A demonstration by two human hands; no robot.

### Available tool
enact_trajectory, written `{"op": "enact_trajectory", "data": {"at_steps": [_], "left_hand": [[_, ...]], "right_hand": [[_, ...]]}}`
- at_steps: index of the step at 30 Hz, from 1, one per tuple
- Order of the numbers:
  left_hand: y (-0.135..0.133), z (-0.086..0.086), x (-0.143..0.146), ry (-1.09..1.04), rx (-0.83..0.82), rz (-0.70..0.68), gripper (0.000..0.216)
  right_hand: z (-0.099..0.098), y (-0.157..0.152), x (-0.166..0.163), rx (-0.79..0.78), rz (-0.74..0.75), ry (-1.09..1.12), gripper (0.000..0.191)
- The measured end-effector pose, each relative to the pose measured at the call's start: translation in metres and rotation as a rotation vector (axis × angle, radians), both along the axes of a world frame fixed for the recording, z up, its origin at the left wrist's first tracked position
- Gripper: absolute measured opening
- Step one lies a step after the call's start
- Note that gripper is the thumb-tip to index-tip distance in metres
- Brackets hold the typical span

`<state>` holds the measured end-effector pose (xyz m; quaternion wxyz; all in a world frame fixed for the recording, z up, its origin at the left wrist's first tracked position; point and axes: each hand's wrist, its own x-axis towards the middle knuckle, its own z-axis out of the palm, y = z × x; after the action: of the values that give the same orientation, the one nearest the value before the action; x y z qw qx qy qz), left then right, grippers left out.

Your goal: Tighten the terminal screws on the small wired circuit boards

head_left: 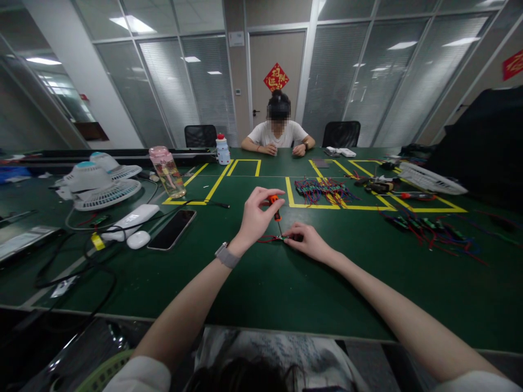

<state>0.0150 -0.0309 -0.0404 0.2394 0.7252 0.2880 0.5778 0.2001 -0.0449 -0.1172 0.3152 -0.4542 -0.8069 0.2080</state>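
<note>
My left hand [261, 213] is closed around the orange-and-black handle of a screwdriver [274, 201], which stands nearly upright. Its thin shaft points down to a small circuit board [281, 238] on the green table [253, 288]. Red and dark wires [266, 239] run out from the board's left side. With the fingertips of my right hand [308, 242], I pinch the board's right end against the tabletop. The exact spot where the screwdriver tip meets the board is too small to make out.
Wired circuit boards [322, 190] lie in a yellow-taped area ahead, with more boards [433, 231] to the right. On the left are a phone [172, 230], a power strip [133, 220], a pink bottle [167, 173] and fans [104, 185]. Another person [278, 133] sits opposite.
</note>
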Motion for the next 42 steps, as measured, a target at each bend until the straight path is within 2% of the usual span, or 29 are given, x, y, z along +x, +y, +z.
{"op": "enact_trajectory", "data": {"at_steps": [8, 15, 22, 31, 33, 38, 42], "left_hand": [[0.0007, -0.001, 0.0034, -0.074, -0.077, -0.112, 0.029], [-0.0005, -0.0007, 0.0013, 0.0, -0.027, -0.001, 0.019], [-0.0002, -0.0023, 0.0039, -0.097, -0.114, -0.178, 0.031], [-0.0069, 0.0003, 0.0047, -0.015, 0.016, 0.036, 0.017], [-0.006, -0.0006, 0.0049, 0.001, 0.016, 0.022, 0.022], [-0.0026, -0.0014, 0.0048, -0.093, -0.09, -0.127, 0.032], [-0.0044, 0.0029, 0.0033, -0.109, -0.101, -0.095, 0.022]], "right_hand": [[-0.0007, 0.0006, 0.0005, 0.005, 0.003, -0.001, 0.016], [-0.0007, 0.0002, 0.0005, 0.003, 0.002, 0.004, 0.017], [0.0007, -0.0002, 0.0001, 0.002, 0.006, -0.009, 0.017], [-0.0006, 0.0003, -0.0001, 0.004, -0.001, -0.006, 0.017], [-0.0006, 0.0004, 0.0, 0.001, 0.002, -0.003, 0.017], [-0.0007, 0.0002, 0.0001, -0.014, 0.004, 0.012, 0.018], [-0.0008, 0.0001, -0.0002, -0.005, 0.009, 0.015, 0.017]]}}
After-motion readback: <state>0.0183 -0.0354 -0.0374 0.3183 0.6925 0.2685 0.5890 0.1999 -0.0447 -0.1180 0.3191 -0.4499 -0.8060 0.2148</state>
